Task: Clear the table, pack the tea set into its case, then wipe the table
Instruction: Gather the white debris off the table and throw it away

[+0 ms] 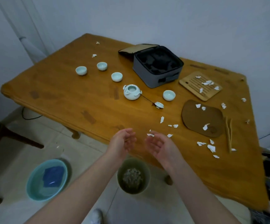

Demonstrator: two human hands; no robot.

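On the wooden table [69,96] stand several pale celadon cups [81,70], a lidless teapot [131,92] and its lid [159,105] on a cord. The grey case [158,66] lies open at the back, its dark foam empty. A bamboo tray [200,85], a brown mat [202,118] and bamboo tongs [228,134] lie to the right. White paper scraps [211,147] are strewn over the table, tray and mat. My left hand [123,141] and my right hand [156,143] hover palms inward at the near table edge, fingers relaxed, holding nothing.
On the floor below the table edge sits a green bin [133,176] holding crumpled scraps. To its left a teal basin [47,180] contains a blue cloth [53,176]. A dark chair [5,135] stands at the left; cables run along the floor.
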